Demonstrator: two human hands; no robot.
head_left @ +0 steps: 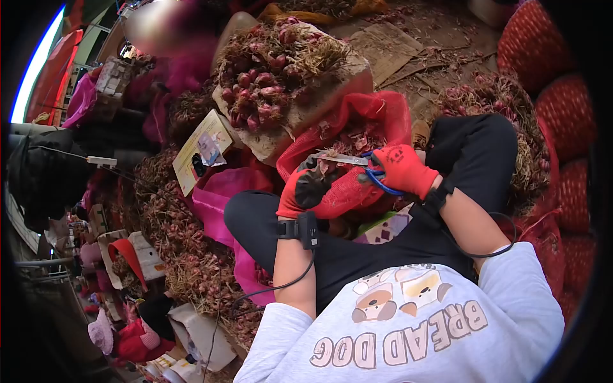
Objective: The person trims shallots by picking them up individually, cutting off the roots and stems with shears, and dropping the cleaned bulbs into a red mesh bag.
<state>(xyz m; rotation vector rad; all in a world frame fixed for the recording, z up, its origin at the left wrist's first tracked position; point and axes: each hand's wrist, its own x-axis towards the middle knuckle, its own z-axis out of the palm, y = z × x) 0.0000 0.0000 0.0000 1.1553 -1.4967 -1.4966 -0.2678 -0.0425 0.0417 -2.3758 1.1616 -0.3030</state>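
My right hand (403, 170), in a red glove, grips scissors (348, 159) by their blue handles, with the blades pointing left. My left hand (309, 184), in a red glove with a dark palm, is closed around a shallot (327, 166), its dry top against the blades. The fingers partly hide the shallot. Below and beyond both hands, a red mesh bag (377, 105) stands with its mouth spread, holding shallots and loose dry skins. Straight ahead, a heap of shallots (258, 96) with dry stalks lies on a pale block-like support (348, 80).
Piles of dried shallots (198, 268) stretch along the left, and another pile (504, 105) is at right. Full red mesh sacks (565, 115) line the right edge. A pink mesh bag (223, 204) lies beside my left knee, near a yellowish card (188, 169). Another person (137, 335) sits lower left.
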